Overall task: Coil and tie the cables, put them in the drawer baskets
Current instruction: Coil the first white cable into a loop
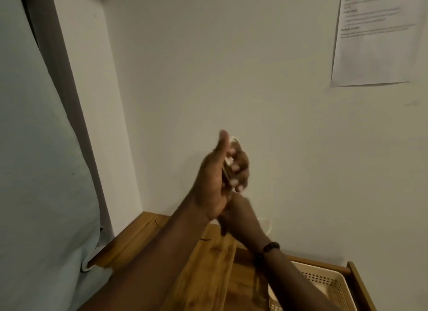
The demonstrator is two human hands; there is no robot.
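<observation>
1. Both hands are working together in the air in front of the wall (231, 79), above the wooden top (208, 264) of the drawer unit, with a white cable (232, 141) caught between them
2. The left hand (214, 176) is facing palm-inward with its thumb and fingers reaching upward; how tightly it is gripping the cable I cannot tell, since the hand is blurred
3. The right hand (239, 169) is sitting behind the left one with its fingers curling round the white bundle, so it seems to be pinching the loops together; a dark beaded bracelet (271, 246) is showing on that wrist
4. A loose loop of the same white cable appears to be hanging down faintly against the wall below the hands, so by my reading the coiling is underway and not finished, and no tie is showing yet
5. The cream perforated basket (324, 280) is waiting in the open drawer (359, 285) at the lower right; the part of it in view is showing no cable, so the putting-away looks to be ahead
6. A printed sheet (375, 37) is hanging on the wall at upper right, and a pale curtain (34, 148) is filling the left edge
</observation>
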